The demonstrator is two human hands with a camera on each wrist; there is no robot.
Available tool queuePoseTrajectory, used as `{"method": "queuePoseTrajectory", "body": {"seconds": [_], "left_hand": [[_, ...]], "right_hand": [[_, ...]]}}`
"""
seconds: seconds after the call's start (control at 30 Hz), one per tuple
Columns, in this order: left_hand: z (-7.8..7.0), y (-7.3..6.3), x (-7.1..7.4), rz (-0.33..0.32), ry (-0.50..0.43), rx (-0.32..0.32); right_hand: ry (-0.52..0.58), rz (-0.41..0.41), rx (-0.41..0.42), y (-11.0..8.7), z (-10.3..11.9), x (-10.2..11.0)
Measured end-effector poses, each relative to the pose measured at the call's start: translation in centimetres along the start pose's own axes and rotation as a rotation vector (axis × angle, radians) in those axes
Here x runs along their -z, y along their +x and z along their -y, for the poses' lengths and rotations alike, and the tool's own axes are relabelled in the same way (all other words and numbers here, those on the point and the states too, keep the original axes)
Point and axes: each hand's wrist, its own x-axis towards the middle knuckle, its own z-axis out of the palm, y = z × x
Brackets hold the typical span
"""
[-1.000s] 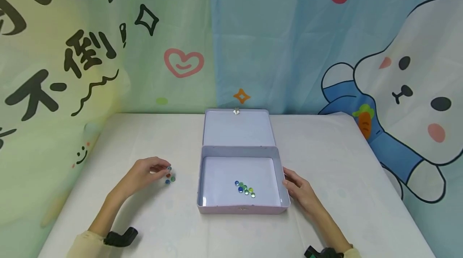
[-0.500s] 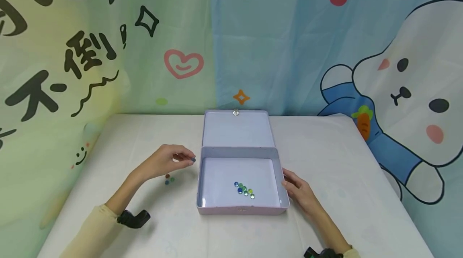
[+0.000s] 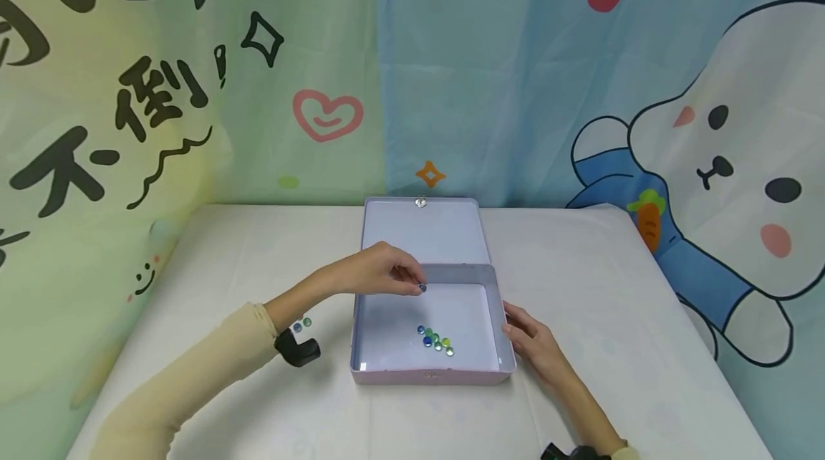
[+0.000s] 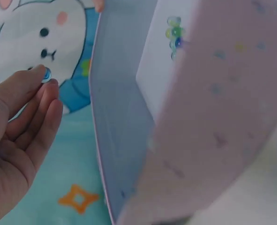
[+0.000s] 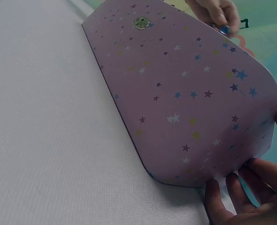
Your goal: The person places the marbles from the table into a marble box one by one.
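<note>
My left hand (image 3: 383,272) reaches over the left half of a tin box and pinches a small blue marble (image 4: 47,75) between thumb and fingertips. The box (image 3: 433,377) stands with its lid swung back; its outside is pinkish with coloured stars in the right wrist view. Several blue, green and yellow-green glass marbles (image 3: 435,338) lie in a cluster on its floor. At the right side my right hand (image 3: 535,345) holds the box, thumb at the rim and fingers against the outer wall (image 5: 204,122).
A green marble (image 3: 307,322) and a blue marble (image 3: 297,327) lie on the white tablecloth (image 3: 258,259) left of the box, beside the left wrist's black camera (image 3: 298,350). The lid (image 3: 438,223) lies toward the printed curtain (image 3: 464,73).
The left hand has lifted a marble from the small group on the left and carried it right, over the box. The right hand has stayed at the box's right side.
</note>
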Motion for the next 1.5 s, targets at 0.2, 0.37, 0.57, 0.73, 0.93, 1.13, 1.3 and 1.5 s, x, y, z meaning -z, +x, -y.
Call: {"method": "queuePoseTrajectory", "body": {"seconds": [0.2,0.37,0.57,0.73,0.93,1.13,1.3,1.5], "left_hand": [[-0.4,3.7,-1.2,0.099,0.041,-0.044],[-0.8,6.1,-2.3,0.153,0.081,-0.057],[-0.8,8.0,-4.1,0.23,0.083,-0.039],[-1.0,8.9,-5.5,0.287,0.096,-0.03],[-0.6,9.6,-7.3,0.315,0.128,-0.026],[0.5,9.4,-9.3,0.367,0.143,-0.008],[1.4,9.1,-10.3,0.41,0.163,0.016],[1.8,9.0,-10.9,0.427,0.176,0.024]], "right_hand": [[-0.012,-0.001,0.019,-0.1,0.0,0.0],[-0.03,-0.009,-0.004,0.0,0.1,0.0],[-0.003,0.024,0.005,0.1,0.2,0.0],[0.012,0.027,0.012,0.1,0.2,0.1],[0.02,0.032,0.037,0.1,0.1,0.3],[0.031,0.043,0.026,0.2,0.0,0.2],[0.01,0.014,0.026,0.1,-0.2,0.2],[0.004,0.016,0.033,0.0,-0.3,0.2]]}}
